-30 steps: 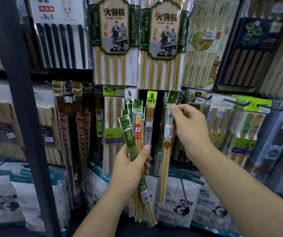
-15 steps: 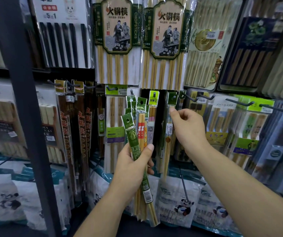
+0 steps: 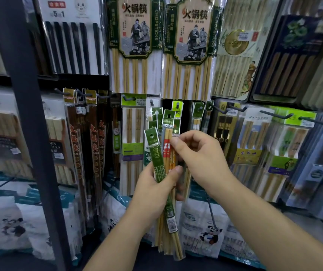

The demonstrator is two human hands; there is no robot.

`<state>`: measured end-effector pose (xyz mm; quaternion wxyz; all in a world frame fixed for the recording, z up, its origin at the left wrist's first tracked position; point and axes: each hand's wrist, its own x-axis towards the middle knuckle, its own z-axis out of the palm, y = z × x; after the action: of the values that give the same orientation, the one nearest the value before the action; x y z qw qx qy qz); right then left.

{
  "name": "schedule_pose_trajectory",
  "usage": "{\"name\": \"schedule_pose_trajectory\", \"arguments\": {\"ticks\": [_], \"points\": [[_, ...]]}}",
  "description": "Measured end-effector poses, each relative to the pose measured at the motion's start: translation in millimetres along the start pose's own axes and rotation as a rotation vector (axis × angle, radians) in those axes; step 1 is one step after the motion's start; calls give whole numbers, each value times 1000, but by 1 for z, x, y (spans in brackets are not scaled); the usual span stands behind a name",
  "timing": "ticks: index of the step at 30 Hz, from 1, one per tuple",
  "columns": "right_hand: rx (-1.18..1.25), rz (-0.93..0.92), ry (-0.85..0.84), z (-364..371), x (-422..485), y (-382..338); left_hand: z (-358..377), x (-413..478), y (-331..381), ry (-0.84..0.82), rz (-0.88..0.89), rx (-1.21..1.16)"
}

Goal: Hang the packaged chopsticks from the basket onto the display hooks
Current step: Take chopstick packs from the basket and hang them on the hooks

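My left hand [image 3: 152, 190] grips a bundle of several slim chopstick packs [image 3: 161, 173] with green header cards, held upright in front of the display. My right hand [image 3: 197, 159] has come to the bundle and pinches the pack with red and orange print [image 3: 168, 147] near its top. Just above and to the right, a green-headed pack [image 3: 198, 114] hangs on a display hook [image 3: 201, 108]. No basket is in view.
Dark hooks [image 3: 274, 114] stick out toward me along the row on the right, and more [image 3: 80, 93] on the left. Large chopstick packs [image 3: 135, 45] hang above. A dark vertical shelf post [image 3: 29, 133] stands at the left. Bagged goods with panda prints [image 3: 205, 227] hang below.
My right hand let go of the green-headed pack on its hook and moved down-left to the bundle in my left hand, where it now pinches a pack. My left hand stayed about in place.
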<state>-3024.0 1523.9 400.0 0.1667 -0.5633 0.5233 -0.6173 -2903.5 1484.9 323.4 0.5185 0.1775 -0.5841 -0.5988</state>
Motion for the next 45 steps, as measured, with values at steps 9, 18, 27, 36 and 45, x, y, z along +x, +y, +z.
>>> {"name": "schedule_pose_trajectory", "arguments": {"ticks": [9,18,27,36,45], "points": [[52,40,173,-17,16,-4,-2,3,-2,151,-42,-27],[30,74,260,-26,36,-8,-3,2,-1,125,15,96],[16,61,272,-25,43,-5,-3,3,-2,79,16,97],[-3,42,271,-25,45,-7,-5,2,-3,80,30,134],[-161,53,341,-25,44,9,-4,1,-2,46,7,54]]}}
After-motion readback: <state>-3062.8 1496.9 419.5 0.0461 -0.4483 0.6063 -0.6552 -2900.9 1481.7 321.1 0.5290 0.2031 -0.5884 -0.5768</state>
